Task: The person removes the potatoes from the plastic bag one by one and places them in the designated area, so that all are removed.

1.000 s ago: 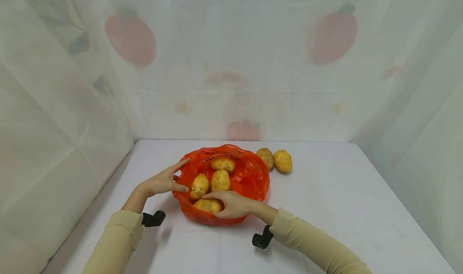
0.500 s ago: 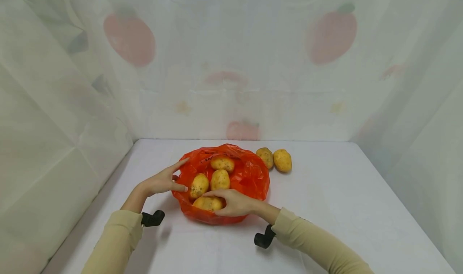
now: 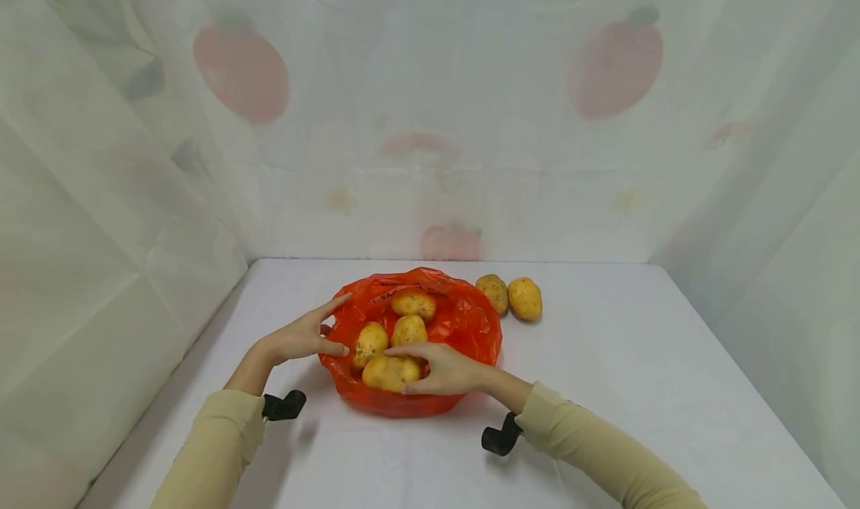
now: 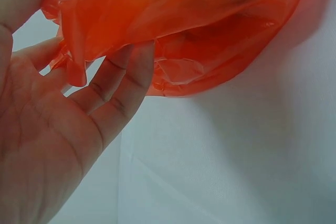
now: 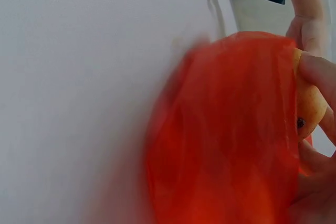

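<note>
A red plastic bag [image 3: 470, 337] sits wide-mouthed on the white table with several yellow potatoes inside. My left hand [image 3: 298, 341] holds the bag's left rim, thumb and fingers spread along it. In the left wrist view, the fingers [image 4: 126, 87] bend in under the red film. My right hand [image 3: 443, 369] reaches over the near rim and grips a potato [image 3: 390, 373] between thumb and fingers. The right wrist view shows this potato [image 5: 310, 100] partly behind the bag's wall. Close by in the bag lie another potato [image 3: 371, 342] at left and one [image 3: 410, 330] behind.
A further potato [image 3: 413, 304] rests against the bag's back wall. Two loose potatoes, a browner one [image 3: 493, 294] and a yellow one [image 3: 525, 298], lie on the table [image 3: 638, 360] behind the bag's right side. Pale fabric walls [image 3: 510, 195] surround the table.
My right hand has raised the near potato slightly and shifted a little to the right and away from me. The left hand has stayed at the rim.
</note>
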`<state>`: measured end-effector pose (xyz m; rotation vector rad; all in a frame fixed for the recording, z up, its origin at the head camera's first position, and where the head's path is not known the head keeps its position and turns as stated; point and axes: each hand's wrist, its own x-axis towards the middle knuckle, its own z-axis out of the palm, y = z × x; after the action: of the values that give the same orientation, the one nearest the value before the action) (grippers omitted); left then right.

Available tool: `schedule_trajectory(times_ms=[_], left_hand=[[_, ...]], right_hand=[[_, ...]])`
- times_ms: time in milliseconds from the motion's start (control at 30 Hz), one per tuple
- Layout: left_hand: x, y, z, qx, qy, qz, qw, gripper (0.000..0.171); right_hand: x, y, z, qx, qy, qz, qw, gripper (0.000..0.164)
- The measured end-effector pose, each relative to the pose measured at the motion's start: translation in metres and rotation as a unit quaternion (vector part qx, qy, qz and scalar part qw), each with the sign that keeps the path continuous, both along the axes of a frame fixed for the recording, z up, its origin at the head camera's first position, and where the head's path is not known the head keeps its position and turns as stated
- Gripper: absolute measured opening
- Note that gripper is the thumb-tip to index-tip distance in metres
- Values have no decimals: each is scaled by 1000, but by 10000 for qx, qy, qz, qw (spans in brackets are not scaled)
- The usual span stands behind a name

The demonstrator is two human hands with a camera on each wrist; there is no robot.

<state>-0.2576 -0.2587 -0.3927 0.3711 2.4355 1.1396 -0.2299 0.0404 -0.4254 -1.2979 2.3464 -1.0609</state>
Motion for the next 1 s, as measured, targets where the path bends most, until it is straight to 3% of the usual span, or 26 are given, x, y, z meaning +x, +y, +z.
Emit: schedule_trajectory(times_ms=[433,733,1000], left_hand=[[2,1,1,-28,31,8,10000,91],[4,1,3,-35,3,42,10000,92],[3,0,2,35,14,29,10000,92]], right_hand=[[-6,21,6,-98,-276,-423,9987,57],[-8,40,20,-188,-486,-629,9967,57],[-13,57,27,-356,-401,-834,9951,56]])
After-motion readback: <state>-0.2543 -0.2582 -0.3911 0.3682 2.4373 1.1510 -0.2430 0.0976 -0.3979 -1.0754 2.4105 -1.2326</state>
